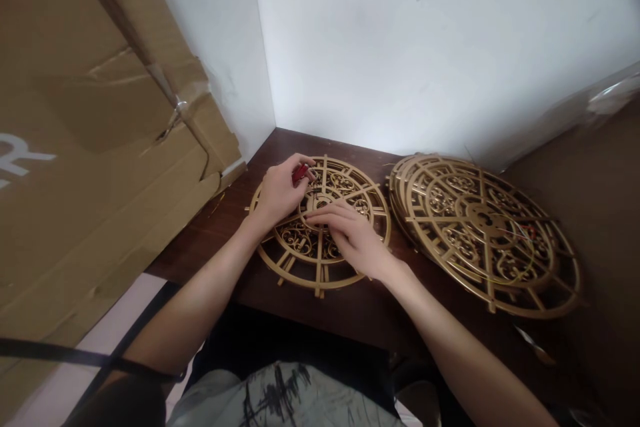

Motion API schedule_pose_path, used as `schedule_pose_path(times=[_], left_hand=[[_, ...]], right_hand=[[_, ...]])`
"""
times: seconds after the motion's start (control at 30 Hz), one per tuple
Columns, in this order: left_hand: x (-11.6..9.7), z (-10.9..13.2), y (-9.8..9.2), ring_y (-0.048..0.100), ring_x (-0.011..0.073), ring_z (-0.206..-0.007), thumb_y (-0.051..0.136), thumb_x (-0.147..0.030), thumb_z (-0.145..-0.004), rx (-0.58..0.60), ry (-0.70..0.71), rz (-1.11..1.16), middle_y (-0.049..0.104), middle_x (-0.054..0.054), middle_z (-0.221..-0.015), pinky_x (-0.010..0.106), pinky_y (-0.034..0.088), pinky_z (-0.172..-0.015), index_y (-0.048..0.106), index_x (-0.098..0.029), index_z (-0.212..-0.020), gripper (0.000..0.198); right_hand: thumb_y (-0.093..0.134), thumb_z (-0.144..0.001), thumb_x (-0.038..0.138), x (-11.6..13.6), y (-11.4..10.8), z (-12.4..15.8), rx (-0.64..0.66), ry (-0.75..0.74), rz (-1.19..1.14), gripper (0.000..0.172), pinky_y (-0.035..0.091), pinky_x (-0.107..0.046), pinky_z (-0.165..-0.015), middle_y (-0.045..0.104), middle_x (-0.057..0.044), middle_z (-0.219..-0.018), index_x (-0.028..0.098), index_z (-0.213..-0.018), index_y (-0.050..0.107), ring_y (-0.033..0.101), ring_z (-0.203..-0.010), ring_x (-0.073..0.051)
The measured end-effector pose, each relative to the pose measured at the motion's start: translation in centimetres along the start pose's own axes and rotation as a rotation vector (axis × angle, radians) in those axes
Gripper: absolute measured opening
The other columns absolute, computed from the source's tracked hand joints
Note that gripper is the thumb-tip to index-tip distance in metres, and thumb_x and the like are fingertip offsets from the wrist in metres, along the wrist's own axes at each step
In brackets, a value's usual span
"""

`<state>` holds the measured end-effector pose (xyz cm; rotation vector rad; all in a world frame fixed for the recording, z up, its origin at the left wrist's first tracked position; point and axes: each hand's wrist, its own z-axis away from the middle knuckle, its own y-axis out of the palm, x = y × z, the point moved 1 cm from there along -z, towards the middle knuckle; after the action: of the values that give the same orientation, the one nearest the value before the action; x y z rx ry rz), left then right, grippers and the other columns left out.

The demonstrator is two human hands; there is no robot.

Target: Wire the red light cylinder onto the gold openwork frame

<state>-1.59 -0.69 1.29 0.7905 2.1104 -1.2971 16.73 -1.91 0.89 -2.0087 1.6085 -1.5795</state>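
A round gold openwork frame (320, 290), with spokes, rings and scrollwork that look like a clock face, lies flat on a dark brown table. My left hand (283, 190) is over its upper left part, with the fingers closed round a small red object (300, 173) whose kind I cannot make out. At the centre hub, my right hand (353, 233) rests across the inner ring. Its fingers are drawn together, pointing left, and whatever is between them is hidden. Thin yellow wire shows near the scrollwork by the left fingertips.
Several similar gold frames (493, 260) are stacked on the right, with a loop of yellow wire (533, 253) on top. A knife-like object (535, 345) lies at the lower right. Cardboard (100, 113) borders the left side; a white wall (400, 47) stands behind.
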Motion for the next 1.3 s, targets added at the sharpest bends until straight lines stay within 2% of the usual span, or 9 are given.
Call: schedule_pose_path(times=[0.13, 0.3, 0.7, 1.03, 1.3], left_hand=[[-0.3, 0.0, 0.0, 0.062, 0.0146, -0.076, 0.05, -0.01, -0.071, 0.096, -0.012, -0.009, 0.07, 0.002, -0.083, 0.026, 0.047, -0.073, 0.062, -0.016, -0.1, 0.032], [-0.9, 0.2, 0.1, 0.065, 0.0154, -0.079, 0.052, -0.008, -0.069, 0.139, -0.037, 0.058, 0.07, 0.004, -0.083, 0.027, 0.048, -0.077, 0.062, -0.014, -0.098, 0.031], [-1.1, 0.3, 0.1, 0.065, 0.0135, -0.076, 0.05, -0.008, -0.072, 0.122, -0.03, 0.098, 0.069, 0.002, -0.08, 0.025, 0.047, -0.075, 0.06, -0.014, -0.099, 0.029], [-1.1, 0.4, 0.2, 0.054, 0.0109, -0.067, 0.059, -0.019, -0.073, 0.07, 0.023, 0.03, 0.063, 0.0, -0.076, 0.024, 0.042, -0.066, 0.061, -0.017, -0.1, 0.027], [-1.5, 0.5, 0.3, 0.05, 0.0093, -0.06, 0.058, -0.018, -0.075, 0.041, 0.076, 0.048, 0.064, 0.0, -0.074, 0.023, 0.041, -0.061, 0.052, -0.017, -0.114, 0.039]], right_hand=[[0.036, -0.085, 0.002, -0.4, 0.4, 0.2, 0.088, -0.032, 0.157, 0.044, 0.038, -0.042, -0.102, 0.058, -0.005, -0.124, 0.019, -0.121, 0.055, 0.046, -0.118, -0.02], [0.035, -0.084, 0.002, -0.8, 0.4, 0.4, 0.05, 0.022, 0.196, 0.046, 0.038, -0.043, -0.103, 0.057, -0.006, -0.125, 0.018, -0.122, 0.054, 0.046, -0.118, -0.021], [0.037, -0.085, 0.004, -1.4, 0.0, 0.4, -0.059, 0.102, 0.225, 0.042, 0.041, -0.044, -0.097, 0.061, -0.006, -0.118, 0.02, -0.119, 0.057, 0.051, -0.111, -0.022], [0.039, -0.085, 0.005, -1.3, -0.2, 0.3, -0.079, 0.154, 0.323, 0.036, 0.041, -0.039, -0.093, 0.063, -0.006, -0.114, 0.015, -0.113, 0.06, 0.051, -0.107, -0.022], [0.039, -0.084, 0.005, -1.7, -0.3, 0.4, -0.11, 0.186, 0.35, 0.039, 0.041, -0.042, -0.093, 0.062, -0.007, -0.116, 0.017, -0.114, 0.059, 0.051, -0.107, -0.023]])
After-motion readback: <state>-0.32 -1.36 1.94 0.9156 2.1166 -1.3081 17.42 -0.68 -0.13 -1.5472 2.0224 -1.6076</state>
